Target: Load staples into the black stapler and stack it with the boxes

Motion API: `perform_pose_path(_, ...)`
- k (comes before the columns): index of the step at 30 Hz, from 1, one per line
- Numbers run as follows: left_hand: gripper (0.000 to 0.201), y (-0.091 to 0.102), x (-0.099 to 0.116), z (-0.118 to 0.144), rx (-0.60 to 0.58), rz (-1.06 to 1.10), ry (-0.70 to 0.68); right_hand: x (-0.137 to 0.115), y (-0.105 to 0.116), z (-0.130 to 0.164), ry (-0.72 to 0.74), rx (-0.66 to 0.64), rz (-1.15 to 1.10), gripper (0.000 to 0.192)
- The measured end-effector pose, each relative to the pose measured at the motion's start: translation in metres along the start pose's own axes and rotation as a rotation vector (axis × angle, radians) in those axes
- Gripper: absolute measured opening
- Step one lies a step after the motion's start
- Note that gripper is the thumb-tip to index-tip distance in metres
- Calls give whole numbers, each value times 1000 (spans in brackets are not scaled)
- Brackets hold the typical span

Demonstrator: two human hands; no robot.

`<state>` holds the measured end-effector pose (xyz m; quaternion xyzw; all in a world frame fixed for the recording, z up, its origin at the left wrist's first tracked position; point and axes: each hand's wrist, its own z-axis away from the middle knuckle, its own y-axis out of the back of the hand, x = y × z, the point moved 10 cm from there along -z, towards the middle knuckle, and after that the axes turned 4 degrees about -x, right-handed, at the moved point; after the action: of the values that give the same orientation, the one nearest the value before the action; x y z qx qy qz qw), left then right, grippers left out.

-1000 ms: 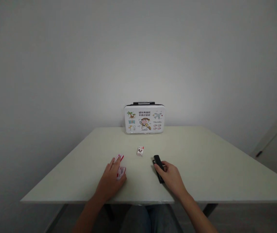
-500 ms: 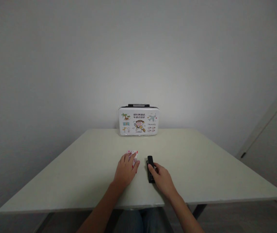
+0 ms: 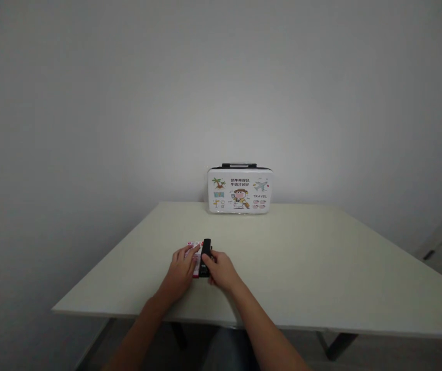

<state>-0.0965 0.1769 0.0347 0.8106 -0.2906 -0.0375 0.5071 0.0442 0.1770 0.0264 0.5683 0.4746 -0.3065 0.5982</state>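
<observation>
Center-low in frame: left hand (image 3: 181, 272) lies flat w/ fingers spread over red-white packets (image 3: 194, 250). Right hand (image 3: 221, 269) grips black stapler (image 3: 205, 256) right beside them; illustrated case (image 3: 240, 190) upright at table (image 3: 321, 257) back.

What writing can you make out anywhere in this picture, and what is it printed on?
"TRAVEL": on the front of the white case at the far edge of the table, under a small plane drawing.
Two lines of Chinese characters at the top of the case: too small to read.
Red and white packets under the left hand: print too blurred.
Black device at the right hand: no readable marking.
</observation>
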Motion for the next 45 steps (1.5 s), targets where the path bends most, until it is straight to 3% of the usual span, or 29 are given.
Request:
perform_pose_path(4, 45, 14, -36, 4, -3, 5, 30, -7, -30, -22, 12, -17, -36, 43)
perform_pose_path(8, 45, 29, -48, 6, 23, 18, 66, -7, -41, -32, 15, 0, -67, 46)
perform_pose_path(13, 39, 64, -45, 26, 178, -65, 279, -3, -17, -15, 31, 164, -88, 55)
perform_pose_path(16, 30, 74, -28, 43, 173, -176, 359, -13, -1, -1, 116, 263, -59, 48)
perform_pose_path(21, 17, 71, -4, 61, 84, -193, 329, -42, 1, 17, 232, 291, 154, 38)
perform_pose_path(27, 20, 64, -10, 89, 33, -48, 305, -71, -49, 36, 442, -16, 503, 33)
perform_pose_path(32, 25, 63, -11, 101, -26, 35, 243, -64, -63, 33, 358, -91, 767, 50)
perform_pose_path(35, 26, 61, -13, 101, -55, 59, 246, -64, -65, 31, 347, -100, 838, 45)
perform_pose_path(41, 19, 62, -28, 103, 69, 106, 384, -62, -66, 30, 345, -108, 848, 41)
perform_pose_path(45, 18, 59, -28, 106, 96, 118, 346, -61, -67, 29, 341, -112, 830, 41)
